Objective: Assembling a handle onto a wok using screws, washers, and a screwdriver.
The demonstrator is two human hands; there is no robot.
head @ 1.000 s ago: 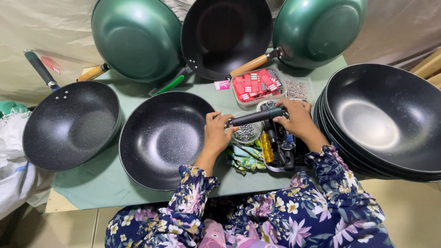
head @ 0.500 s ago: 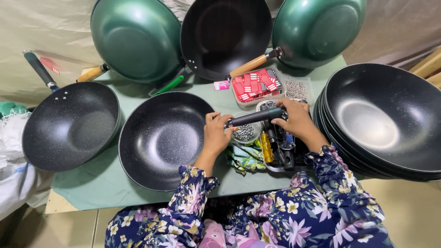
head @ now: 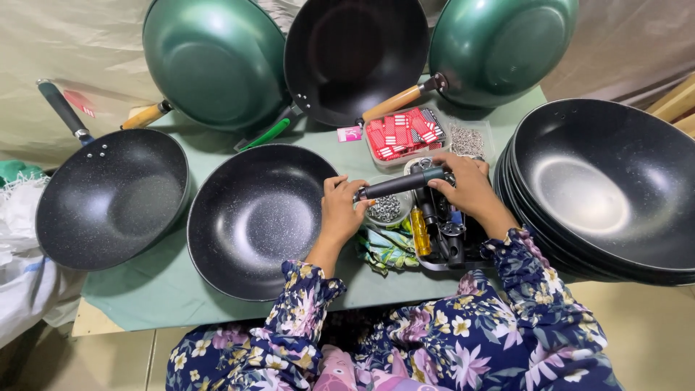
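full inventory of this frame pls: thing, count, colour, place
speckled wok: 1, black, centre, handle end by left hand
handle: 1, dark, held at that wok's rim
handled wok: 1, black, left
propped woks: 3, two green, one black, back
stacked woks: several, black, right
tray of red packets: 1, behind hands
bowl of screws: 1, silvery, under handle
tool tray: 1, dark, yellow-handled tool inside
cloth: 1, pale green, tabletop
left hand: on handle's near end
right hand: grip on handle's far end
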